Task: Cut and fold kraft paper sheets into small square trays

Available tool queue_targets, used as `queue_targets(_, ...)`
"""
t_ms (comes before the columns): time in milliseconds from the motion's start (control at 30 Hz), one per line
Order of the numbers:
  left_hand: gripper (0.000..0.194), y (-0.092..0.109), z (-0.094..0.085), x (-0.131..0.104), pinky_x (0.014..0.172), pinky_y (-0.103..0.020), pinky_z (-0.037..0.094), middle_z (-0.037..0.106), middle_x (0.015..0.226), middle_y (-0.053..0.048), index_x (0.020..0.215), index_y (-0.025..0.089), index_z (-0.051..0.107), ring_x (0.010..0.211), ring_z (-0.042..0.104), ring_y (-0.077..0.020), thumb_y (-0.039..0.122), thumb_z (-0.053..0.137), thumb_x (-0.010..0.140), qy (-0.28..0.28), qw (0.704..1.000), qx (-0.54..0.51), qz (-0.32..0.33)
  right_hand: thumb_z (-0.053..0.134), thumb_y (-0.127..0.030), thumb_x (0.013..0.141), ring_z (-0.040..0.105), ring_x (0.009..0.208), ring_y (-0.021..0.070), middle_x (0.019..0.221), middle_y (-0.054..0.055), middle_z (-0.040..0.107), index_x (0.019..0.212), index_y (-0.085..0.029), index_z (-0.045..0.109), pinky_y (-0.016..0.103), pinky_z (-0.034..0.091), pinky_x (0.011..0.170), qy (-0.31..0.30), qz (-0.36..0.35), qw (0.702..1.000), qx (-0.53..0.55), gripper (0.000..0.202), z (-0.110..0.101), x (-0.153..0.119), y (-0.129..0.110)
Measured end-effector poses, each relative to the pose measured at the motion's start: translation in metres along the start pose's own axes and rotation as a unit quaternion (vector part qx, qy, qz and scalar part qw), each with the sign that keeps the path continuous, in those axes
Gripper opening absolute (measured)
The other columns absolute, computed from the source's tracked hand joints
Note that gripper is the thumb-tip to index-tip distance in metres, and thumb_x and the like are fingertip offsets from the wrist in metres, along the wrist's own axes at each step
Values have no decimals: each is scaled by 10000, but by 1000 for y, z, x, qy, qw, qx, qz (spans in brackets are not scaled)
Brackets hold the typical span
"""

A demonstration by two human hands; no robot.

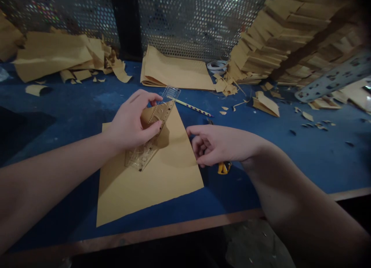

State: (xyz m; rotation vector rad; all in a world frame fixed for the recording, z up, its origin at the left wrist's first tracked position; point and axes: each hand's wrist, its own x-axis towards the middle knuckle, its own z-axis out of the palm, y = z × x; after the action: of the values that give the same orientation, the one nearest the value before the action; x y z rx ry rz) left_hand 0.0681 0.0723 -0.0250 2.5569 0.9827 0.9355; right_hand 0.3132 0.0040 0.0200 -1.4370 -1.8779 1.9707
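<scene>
My left hand grips a clear plastic stencil ruler between thumb and fingers. The ruler slants over a tan sheet of paper and throws a shadow on it. At the sheet's right edge is my right hand, its index finger stretched to the edge and the other fingers loosely curled, with nothing visible held in them. Beneath that hand, a yellow-handled utility knife lies partly hidden on the blue table. Just beyond the sheet lies a pale pencil with dark spots.
Folded tan paper lies against a perforated metal panel, beside a roll of tape. Paper scraps heap at the back left. A tall pile of folded paper strips and a patterned tube occupy the right.
</scene>
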Motion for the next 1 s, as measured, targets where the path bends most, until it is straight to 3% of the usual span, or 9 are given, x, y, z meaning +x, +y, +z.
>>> queue_targets(533, 449, 1, 0, 0, 912, -374, 480, 563, 1083, -73, 1214, 190, 527, 1026, 560, -230, 266, 631, 784, -1, 1000, 3, -4, 688, -159, 729, 678, 714, 156, 808, -2, 689, 1204, -235, 521, 229, 529, 583, 11, 17, 1000, 10, 510, -1, 0, 2)
queue_targets(767, 441, 0, -2, 1, 895, -380, 481, 578, 1093, -78, 1216, 184, 525, 1020, 570, -242, 305, 619, 803, -11, 1000, 12, -23, 698, -238, 769, 679, 664, 138, 756, 8, 718, 890, -195, 602, 231, 528, 572, 81, -9, 997, -2, 161, -13, 0, 9)
queue_targets(1000, 428, -2, -10, 7, 877, -378, 484, 578, 1072, -70, 1198, 194, 545, 983, 584, -236, 308, 620, 792, -63, 997, 2, -33, 756, -335, 745, 678, 653, 131, 753, 19, 729, 871, -189, 652, 251, 547, 617, 210, -56, 976, 15, 219, -28, 2, 16)
